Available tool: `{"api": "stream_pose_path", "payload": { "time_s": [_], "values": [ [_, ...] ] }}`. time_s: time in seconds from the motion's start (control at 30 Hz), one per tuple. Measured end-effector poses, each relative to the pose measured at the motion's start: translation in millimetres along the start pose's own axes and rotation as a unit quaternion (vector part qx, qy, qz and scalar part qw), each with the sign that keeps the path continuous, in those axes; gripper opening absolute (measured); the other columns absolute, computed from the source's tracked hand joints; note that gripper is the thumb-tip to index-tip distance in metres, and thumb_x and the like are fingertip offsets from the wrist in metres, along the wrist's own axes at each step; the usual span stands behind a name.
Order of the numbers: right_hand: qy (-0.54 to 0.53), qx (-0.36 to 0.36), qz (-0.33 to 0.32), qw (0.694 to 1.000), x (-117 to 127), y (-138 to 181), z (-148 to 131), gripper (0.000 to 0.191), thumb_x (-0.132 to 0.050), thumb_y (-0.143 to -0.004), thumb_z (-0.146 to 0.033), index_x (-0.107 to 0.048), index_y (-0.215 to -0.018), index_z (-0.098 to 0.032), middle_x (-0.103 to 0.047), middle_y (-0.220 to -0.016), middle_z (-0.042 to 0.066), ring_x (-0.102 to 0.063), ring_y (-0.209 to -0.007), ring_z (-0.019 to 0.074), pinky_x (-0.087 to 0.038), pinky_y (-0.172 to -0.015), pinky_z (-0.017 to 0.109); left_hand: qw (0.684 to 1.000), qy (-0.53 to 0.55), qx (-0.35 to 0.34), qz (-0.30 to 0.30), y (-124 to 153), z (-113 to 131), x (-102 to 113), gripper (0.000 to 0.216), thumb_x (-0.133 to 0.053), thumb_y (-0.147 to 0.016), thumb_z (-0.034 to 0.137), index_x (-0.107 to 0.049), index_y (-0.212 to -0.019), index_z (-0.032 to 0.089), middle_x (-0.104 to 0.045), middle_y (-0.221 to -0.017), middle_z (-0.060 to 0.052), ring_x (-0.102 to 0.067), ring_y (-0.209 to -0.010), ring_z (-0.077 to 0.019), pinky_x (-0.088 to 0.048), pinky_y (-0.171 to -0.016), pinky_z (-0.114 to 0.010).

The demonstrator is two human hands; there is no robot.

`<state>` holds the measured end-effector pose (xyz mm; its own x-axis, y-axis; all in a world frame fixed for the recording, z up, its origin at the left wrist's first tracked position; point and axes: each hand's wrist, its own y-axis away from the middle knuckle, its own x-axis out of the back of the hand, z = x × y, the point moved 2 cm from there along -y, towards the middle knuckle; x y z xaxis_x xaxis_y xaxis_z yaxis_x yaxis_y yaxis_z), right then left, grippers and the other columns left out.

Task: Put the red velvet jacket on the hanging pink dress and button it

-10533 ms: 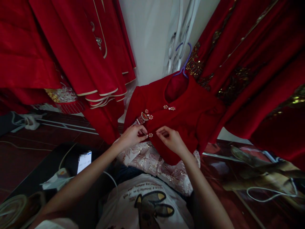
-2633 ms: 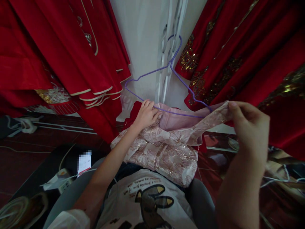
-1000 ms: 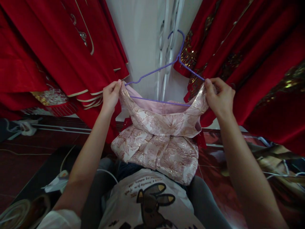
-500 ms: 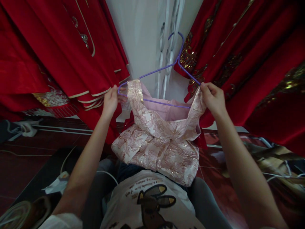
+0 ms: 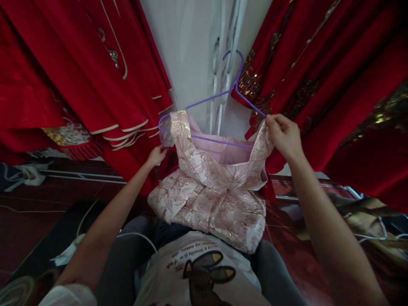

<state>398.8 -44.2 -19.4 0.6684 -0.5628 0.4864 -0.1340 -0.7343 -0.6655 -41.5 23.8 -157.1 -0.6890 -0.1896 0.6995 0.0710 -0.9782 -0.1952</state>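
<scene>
A pink and gold brocade dress (image 5: 219, 204) lies over my lap, its pale pink lining showing at the neckline. Its shoulder straps sit on a purple clothes hanger (image 5: 210, 98), with the hook pointing up and away from me. My right hand (image 5: 284, 134) pinches the right strap together with the hanger's arm. Lower on the other side, my left hand (image 5: 157, 155) is beside the dress, below the hanger's left end. Its fingertips are closed by a translucent piece (image 5: 167, 137); I cannot make out what they hold.
Red garments with trim and sequins hang at left (image 5: 127, 97) and right (image 5: 338, 102). A white rack post (image 5: 219, 80) stands between them against a pale wall. A white cable (image 5: 140, 236) crosses near my left leg. Brown bundled items (image 5: 372, 216) lie on the right.
My left hand has left the hanger's left end and moved down and slightly right. The hanger's hook has dipped a little. My right hand keeps its hold on the strap.
</scene>
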Motion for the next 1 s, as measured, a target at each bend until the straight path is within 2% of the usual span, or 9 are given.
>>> {"api": "stream_pose_path", "payload": {
  "time_s": [0.1, 0.2, 0.27, 0.37, 0.53, 0.67, 0.77, 0.93, 1.0],
  "values": [
    [0.028, -0.018, 0.040, 0.999, 2, 5, -11, 0.036, -0.051, -0.092, -0.051, -0.070, -0.090, -0.020, -0.066, -0.072, 0.002, -0.061, -0.069, 0.0173, -0.040, -0.062, 0.027, 0.997, 0.072, -0.024, 0.021, -30, 38, 40, 0.019, -0.053, -0.087, 0.033, -0.065, -0.095, 0.020, -0.070, -0.100, -0.006, -0.066, -0.097, -0.0189, -0.051, -0.097, -0.036],
    [0.068, -0.002, 0.044, 0.997, 7, 10, -27, 0.034, -0.051, -0.093, -0.047, -0.073, -0.094, -0.021, -0.070, -0.077, 0.005, -0.065, -0.073, 0.0198, -0.043, -0.066, 0.030, 0.973, 0.226, 0.027, 0.022, -50, 90, 78, 0.016, -0.062, -0.078, 0.029, -0.065, -0.089, 0.017, -0.070, -0.087, -0.007, -0.068, -0.082, -0.0210, -0.057, -0.085, -0.040],
    [0.105, 0.015, 0.053, 0.993, 13, 15, -38, 0.034, -0.052, -0.094, -0.046, -0.074, -0.097, -0.021, -0.072, -0.080, 0.006, -0.066, -0.073, 0.0213, -0.044, -0.067, 0.031, 0.966, 0.255, 0.022, 0.023, -50, 131, 94, 0.018, -0.070, -0.071, 0.023, -0.065, -0.087, 0.017, -0.069, -0.084, -0.005, -0.067, -0.078, -0.0207, -0.057, -0.082, -0.040],
    [0.144, 0.047, 0.050, 0.987, 22, 20, -57, 0.034, -0.056, -0.092, -0.046, -0.077, -0.098, -0.020, -0.074, -0.079, 0.007, -0.068, -0.070, 0.0219, -0.044, -0.064, 0.031, 0.974, 0.211, -0.063, 0.047, -33, 189, 95, 0.013, -0.071, -0.072, 0.020, -0.065, -0.083, 0.015, -0.066, -0.080, -0.003, -0.067, -0.079, -0.0193, -0.056, -0.082, -0.037],
    [0.125, 0.081, 0.005, 0.989, 35, 21, -70, 0.032, -0.060, -0.090, -0.044, -0.079, -0.093, -0.018, -0.075, -0.077, 0.008, -0.069, -0.069, 0.0216, -0.047, -0.065, 0.032, 0.961, 0.180, -0.194, 0.079, 4, 254, 61, 0.012, -0.066, -0.083, 0.025, -0.059, -0.084, 0.015, -0.058, -0.079, -0.001, -0.066, -0.091, -0.0196, -0.055, -0.080, -0.032],
    [0.051, 0.035, -0.053, 0.997, 40, 6, -50, 0.036, -0.062, -0.086, -0.053, -0.079, -0.092, -0.022, -0.075, -0.078, 0.005, -0.068, -0.069, 0.0208, -0.049, -0.063, 0.031, 0.942, 0.145, -0.299, 0.052, 6, 265, 54, 0.023, -0.064, -0.087, 0.040, -0.059, -0.090, 0.018, -0.060, -0.086, 0.000, -0.064, -0.102, -0.0227, -0.053, -0.086, -0.036],
    [-0.032, -0.007, -0.177, 0.984, 29, -13, -35, 0.048, -0.055, -0.086, -0.065, -0.078, -0.089, -0.024, -0.075, -0.080, 0.005, -0.069, -0.071, 0.0203, -0.052, -0.066, 0.032, 0.930, 0.100, -0.354, 0.006, -10, 250, 54, 0.028, -0.065, -0.086, 0.046, -0.062, -0.092, 0.019, -0.063, -0.099, -0.003, -0.057, -0.115, -0.0248, -0.046, -0.099, -0.040],
    [-0.079, -0.117, -0.429, 0.892, -4, -41, -36, 0.077, -0.021, -0.089, -0.078, -0.078, -0.094, -0.027, -0.076, -0.083, 0.007, -0.071, -0.074, 0.0240, -0.056, -0.076, 0.040, 0.935, 0.009, -0.345, -0.078, -36, 213, 36, 0.037, -0.050, -0.094, 0.050, -0.068, -0.092, 0.018, -0.058, -0.114, -0.007, -0.050, -0.122, -0.0234, -0.032, -0.114, -0.042],
    [-0.086, -0.118, -0.459, 0.876, -17, -53, -41, 0.081, -0.015, -0.089, -0.078, -0.078, -0.092, -0.028, -0.077, -0.085, 0.007, -0.072, -0.079, 0.0245, -0.055, -0.081, 0.039, 0.940, -0.021, -0.332, -0.072, -39, 207, 27, 0.039, -0.048, -0.095, 0.050, -0.069, -0.086, 0.018, -0.055, -0.108, -0.007, -0.051, -0.119, -0.0234, -0.033, -0.113, -0.041]
  ]
}}
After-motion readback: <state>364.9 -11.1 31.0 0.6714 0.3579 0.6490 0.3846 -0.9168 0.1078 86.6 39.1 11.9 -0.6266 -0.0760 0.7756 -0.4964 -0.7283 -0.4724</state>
